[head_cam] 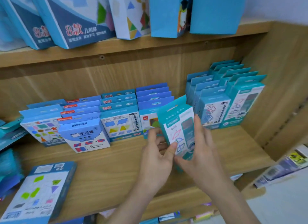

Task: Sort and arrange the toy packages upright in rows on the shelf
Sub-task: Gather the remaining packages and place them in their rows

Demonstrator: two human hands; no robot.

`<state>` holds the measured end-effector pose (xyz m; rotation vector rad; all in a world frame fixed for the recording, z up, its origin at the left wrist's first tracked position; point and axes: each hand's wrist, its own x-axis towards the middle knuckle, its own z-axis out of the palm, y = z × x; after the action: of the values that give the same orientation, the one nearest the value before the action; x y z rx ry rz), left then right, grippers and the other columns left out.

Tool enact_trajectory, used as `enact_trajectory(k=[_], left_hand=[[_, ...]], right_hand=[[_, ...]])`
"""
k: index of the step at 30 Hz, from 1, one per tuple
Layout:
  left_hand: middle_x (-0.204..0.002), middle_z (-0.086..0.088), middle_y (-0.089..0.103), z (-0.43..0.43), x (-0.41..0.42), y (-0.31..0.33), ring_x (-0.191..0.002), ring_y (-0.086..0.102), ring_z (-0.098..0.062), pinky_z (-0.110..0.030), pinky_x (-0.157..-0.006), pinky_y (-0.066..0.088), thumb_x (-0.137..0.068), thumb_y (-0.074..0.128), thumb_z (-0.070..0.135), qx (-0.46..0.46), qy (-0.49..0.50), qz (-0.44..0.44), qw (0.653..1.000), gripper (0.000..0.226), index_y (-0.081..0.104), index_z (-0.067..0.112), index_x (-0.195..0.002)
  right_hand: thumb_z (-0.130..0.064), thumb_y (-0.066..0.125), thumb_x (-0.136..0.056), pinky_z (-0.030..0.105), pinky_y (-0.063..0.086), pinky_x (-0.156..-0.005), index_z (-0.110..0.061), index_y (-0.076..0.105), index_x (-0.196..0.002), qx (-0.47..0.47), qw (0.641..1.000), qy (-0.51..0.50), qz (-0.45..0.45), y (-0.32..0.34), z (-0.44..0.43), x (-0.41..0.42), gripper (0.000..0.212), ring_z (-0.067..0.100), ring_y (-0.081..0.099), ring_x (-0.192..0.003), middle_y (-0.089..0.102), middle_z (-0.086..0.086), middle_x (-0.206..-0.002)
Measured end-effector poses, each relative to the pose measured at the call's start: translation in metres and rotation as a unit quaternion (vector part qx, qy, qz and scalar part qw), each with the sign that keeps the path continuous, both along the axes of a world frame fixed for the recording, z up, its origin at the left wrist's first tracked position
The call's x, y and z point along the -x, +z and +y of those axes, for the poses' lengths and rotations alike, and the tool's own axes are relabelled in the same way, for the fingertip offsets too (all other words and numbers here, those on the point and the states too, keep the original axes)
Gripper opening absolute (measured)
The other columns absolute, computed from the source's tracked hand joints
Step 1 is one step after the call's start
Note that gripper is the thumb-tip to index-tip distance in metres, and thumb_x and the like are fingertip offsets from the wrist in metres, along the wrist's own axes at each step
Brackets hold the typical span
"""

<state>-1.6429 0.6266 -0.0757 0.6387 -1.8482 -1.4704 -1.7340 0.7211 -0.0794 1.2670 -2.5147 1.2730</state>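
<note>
A teal and white toy package (179, 123) with stick shapes printed on it is held upright above the wooden shelf (116, 170), tilted a little to the left. My left hand (156, 158) grips its lower left edge, thumb on the front. My right hand (202, 150) grips its right side and bottom. Behind it stand rows of upright packages: matching teal ones (245, 103) at the far right, pale blue ones (213, 105) beside them, then blue rows (120, 118) running to the left.
A large flat blue box (40, 190) lies at the shelf's front left corner. Loose teal packs (10, 137) lie at the left edge. Big boxes (80, 18) lean on the shelf above. The shelf's right wall (280, 90) stands close to the teal row.
</note>
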Motion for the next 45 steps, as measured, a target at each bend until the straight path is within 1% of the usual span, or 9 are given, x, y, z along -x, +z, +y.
enact_trajectory(k=[4,8,12,18,22,26,29,33,45], left_hand=[[-0.090,0.016,0.067,0.017,0.014,-0.003,-0.079,0.063,-0.006,-0.029,-0.077,0.054,-0.074,0.069,0.020,0.022,-0.100,-0.021,0.995,0.030,0.054,0.037,-0.095],[-0.098,0.018,0.064,0.004,0.012,-0.003,-0.095,0.060,-0.001,-0.033,-0.085,0.052,-0.080,0.064,0.031,0.139,-0.067,-0.058,0.986,0.017,0.061,0.032,-0.097],[-0.109,0.007,0.056,-0.045,0.000,-0.004,-0.100,0.057,-0.012,-0.036,-0.081,0.051,-0.082,0.068,0.017,0.287,0.102,-0.144,0.941,0.043,0.053,0.028,-0.120],[-0.114,-0.003,0.053,-0.076,-0.002,-0.001,-0.095,0.058,-0.023,-0.031,-0.069,0.043,-0.090,0.060,0.032,0.329,0.108,-0.305,0.887,0.065,0.023,0.040,-0.143],[-0.104,0.012,0.057,-0.050,-0.007,0.019,-0.095,0.056,-0.003,-0.030,-0.084,0.050,-0.085,0.065,0.033,0.244,0.043,-0.158,0.956,0.044,0.050,0.040,-0.125],[-0.104,0.017,0.066,-0.007,-0.011,0.020,-0.095,0.062,-0.001,-0.029,-0.086,0.052,-0.076,0.068,0.039,0.134,-0.148,-0.118,0.973,0.046,0.049,0.054,-0.115],[-0.101,0.009,0.071,-0.007,-0.006,0.008,-0.086,0.068,-0.008,-0.033,-0.078,0.055,-0.086,0.064,0.017,0.092,-0.092,-0.111,0.985,0.040,0.049,0.035,-0.119],[-0.097,0.001,0.072,-0.016,-0.002,0.012,-0.083,0.070,-0.010,-0.025,-0.070,0.056,-0.089,0.056,-0.005,-0.137,-0.079,-0.050,0.986,0.038,0.049,0.026,-0.109],[-0.103,-0.005,0.073,-0.015,0.003,0.015,-0.096,0.069,-0.022,-0.036,-0.077,0.057,-0.091,0.053,-0.003,-0.202,-0.093,-0.034,0.974,0.034,0.050,0.018,-0.117]], right_hand=[[-0.027,0.079,-0.066,0.041,0.044,-0.082,-0.026,0.005,-0.151,-0.034,0.995,-0.073,-0.053,-0.002,0.012,0.012,0.113,0.033,0.045,-0.116,0.041,0.009,-0.127],[-0.058,0.081,-0.050,0.038,0.048,-0.089,-0.030,0.027,-0.143,0.046,0.983,-0.094,-0.152,0.005,0.021,0.033,0.111,0.019,0.053,-0.110,0.053,0.001,-0.122],[-0.038,0.082,-0.064,0.003,0.039,-0.066,-0.050,0.032,-0.111,0.100,0.962,-0.055,-0.248,0.015,0.021,0.034,0.070,-0.016,0.051,-0.087,0.051,-0.025,-0.098],[-0.050,0.075,-0.067,0.009,0.040,-0.067,-0.049,0.038,-0.102,0.107,0.956,-0.046,-0.268,0.014,0.010,0.027,0.051,-0.011,0.054,-0.090,0.059,-0.019,-0.101],[-0.078,0.062,-0.058,0.031,0.044,-0.083,-0.039,0.041,-0.110,0.082,0.967,-0.054,-0.234,0.014,-0.003,0.025,0.068,0.011,0.053,-0.103,0.056,-0.008,-0.111],[-0.085,0.058,-0.051,0.042,0.050,-0.088,-0.027,0.045,-0.112,0.074,0.974,-0.048,-0.210,0.014,-0.018,0.021,0.085,0.019,0.058,-0.104,0.061,-0.002,-0.110],[-0.076,0.059,-0.064,0.035,0.049,-0.086,-0.030,0.051,-0.109,0.091,0.973,-0.016,-0.209,0.017,-0.019,0.018,0.064,0.012,0.059,-0.102,0.062,-0.008,-0.105],[-0.037,0.060,-0.088,0.024,0.056,-0.067,-0.037,0.058,-0.100,0.137,0.944,0.040,-0.297,0.022,-0.009,0.027,0.012,0.000,0.067,-0.078,0.068,-0.012,-0.084],[-0.023,0.054,-0.093,0.013,0.046,-0.050,-0.035,0.045,-0.125,0.135,0.934,0.065,-0.325,0.033,-0.004,0.043,0.036,-0.002,0.066,-0.077,0.067,-0.003,-0.092]])
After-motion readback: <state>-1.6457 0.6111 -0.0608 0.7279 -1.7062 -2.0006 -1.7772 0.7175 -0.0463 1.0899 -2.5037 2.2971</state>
